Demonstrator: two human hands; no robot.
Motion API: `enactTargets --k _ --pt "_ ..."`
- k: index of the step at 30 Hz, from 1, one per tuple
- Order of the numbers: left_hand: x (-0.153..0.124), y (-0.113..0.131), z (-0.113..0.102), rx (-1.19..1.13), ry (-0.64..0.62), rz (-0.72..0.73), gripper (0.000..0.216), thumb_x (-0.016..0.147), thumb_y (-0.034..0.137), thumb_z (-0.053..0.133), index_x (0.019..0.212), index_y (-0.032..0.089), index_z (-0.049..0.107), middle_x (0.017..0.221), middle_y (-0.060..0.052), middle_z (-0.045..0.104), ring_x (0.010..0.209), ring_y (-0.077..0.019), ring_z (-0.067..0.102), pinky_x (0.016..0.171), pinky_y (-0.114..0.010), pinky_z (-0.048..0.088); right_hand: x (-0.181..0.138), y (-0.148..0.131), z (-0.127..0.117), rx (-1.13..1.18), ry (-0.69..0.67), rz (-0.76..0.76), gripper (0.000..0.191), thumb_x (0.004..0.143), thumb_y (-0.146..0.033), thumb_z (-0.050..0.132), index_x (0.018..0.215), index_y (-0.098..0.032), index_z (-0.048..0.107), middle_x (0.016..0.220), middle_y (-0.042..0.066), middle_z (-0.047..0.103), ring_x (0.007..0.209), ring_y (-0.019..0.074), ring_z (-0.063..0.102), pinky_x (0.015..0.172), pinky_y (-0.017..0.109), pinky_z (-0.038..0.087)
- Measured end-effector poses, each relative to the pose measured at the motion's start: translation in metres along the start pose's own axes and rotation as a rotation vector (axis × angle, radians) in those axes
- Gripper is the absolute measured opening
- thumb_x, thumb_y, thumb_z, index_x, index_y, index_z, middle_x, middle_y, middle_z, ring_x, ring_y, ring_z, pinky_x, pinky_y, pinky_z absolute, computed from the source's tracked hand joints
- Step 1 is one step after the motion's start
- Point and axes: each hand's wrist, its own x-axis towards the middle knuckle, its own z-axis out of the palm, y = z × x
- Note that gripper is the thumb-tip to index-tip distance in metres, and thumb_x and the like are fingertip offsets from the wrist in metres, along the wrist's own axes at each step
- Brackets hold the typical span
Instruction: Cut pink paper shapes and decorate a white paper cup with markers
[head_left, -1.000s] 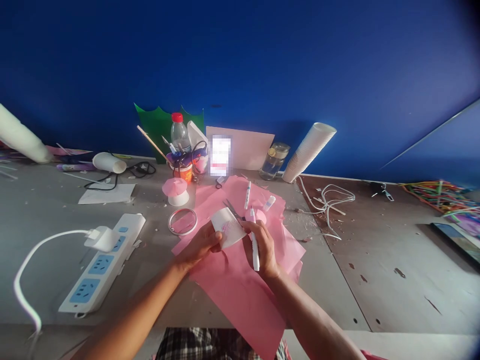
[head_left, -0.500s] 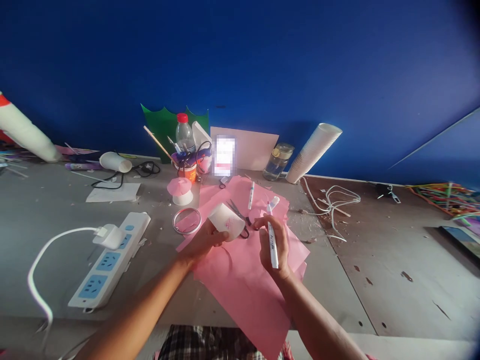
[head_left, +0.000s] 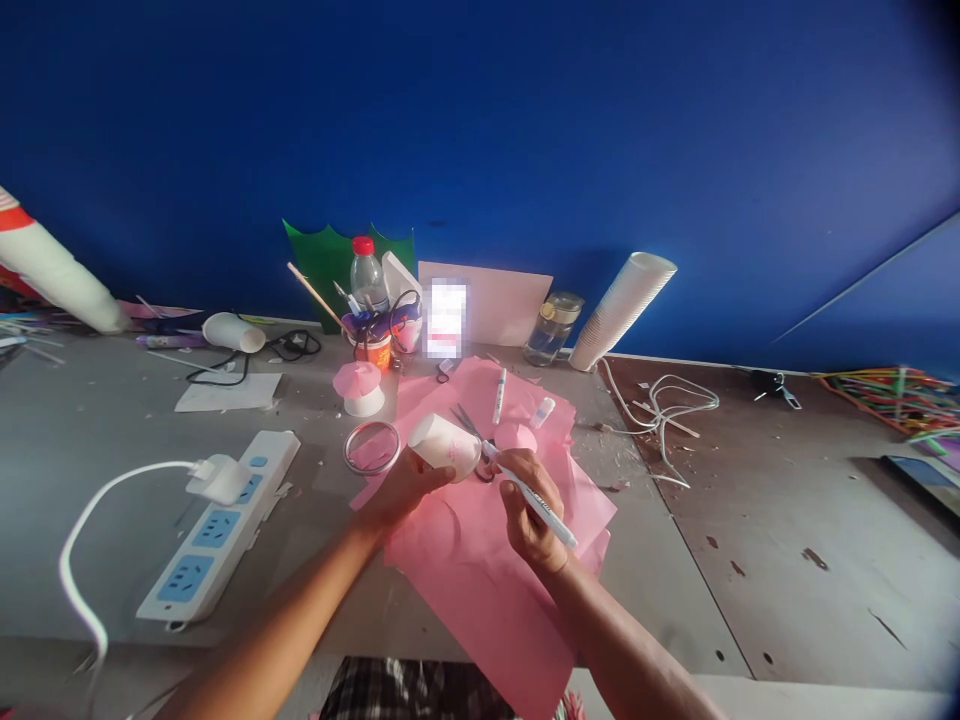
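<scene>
My left hand (head_left: 405,488) holds a white paper cup (head_left: 444,446) on its side, bottom turned toward me, with faint pink marks on its wall. A white marker (head_left: 531,493) is gripped in my right hand (head_left: 529,505), its tip touching the cup's right side. Both hands hover over several pink paper sheets (head_left: 487,590) spread on the grey table (head_left: 97,430). Black scissors (head_left: 469,425) lie on the pink paper just behind the cup.
A white power strip (head_left: 217,520) with a plugged charger lies left. A metal ring (head_left: 372,446), a pink-topped cup (head_left: 360,386), a pen pot (head_left: 370,338), a bottle (head_left: 368,275), a jar (head_left: 550,326) and a cup stack (head_left: 619,308) stand behind. White cable (head_left: 664,405) lies right.
My left hand turned the cup so its bottom faces me. My right hand swung the marker from upright to slanted and brought its tip against the cup.
</scene>
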Motion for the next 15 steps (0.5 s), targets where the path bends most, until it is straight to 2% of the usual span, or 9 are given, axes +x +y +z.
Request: enactTargets --k 3,8,15 --pt "0.0003 -0.0010 -0.0015 0.012 0.029 -0.028 0.037 0.068 0.031 0.074 0.101 0.019 0.064 0.100 -0.005 0.070 0.096 -0.0217 0.061 0.081 -0.031 0.046 0.0015 -0.0004 -0.0016 0.020 -0.024 0.052 0.023 0.090 -0.017 0.042 0.105 -0.022 0.060 0.086 0.006 0.063 0.078 0.0192 0.060 0.070 0.037 0.051" --pt "0.0002 -0.0007 -0.0023 0.017 0.010 -0.047 0.043 0.068 0.031 0.074 0.109 0.019 0.064 0.103 -0.006 0.070 0.096 -0.0230 0.061 0.081 -0.032 0.046 0.0033 -0.0040 -0.0034 0.033 -0.047 0.096 0.018 0.088 -0.020 0.045 0.096 -0.022 0.061 0.082 0.006 0.062 0.079 0.0207 0.060 0.073 0.040 0.052" --pt "-0.0006 0.0015 0.0008 -0.028 -0.023 0.002 0.037 0.069 0.033 0.073 0.103 0.020 0.067 0.109 -0.007 0.069 0.105 -0.0257 0.060 0.091 -0.038 0.045 0.0038 -0.0073 -0.0019 0.098 -0.092 0.093 0.019 0.087 -0.014 0.045 0.095 -0.022 0.060 0.079 0.004 0.061 0.074 0.0184 0.059 0.083 0.043 0.052"
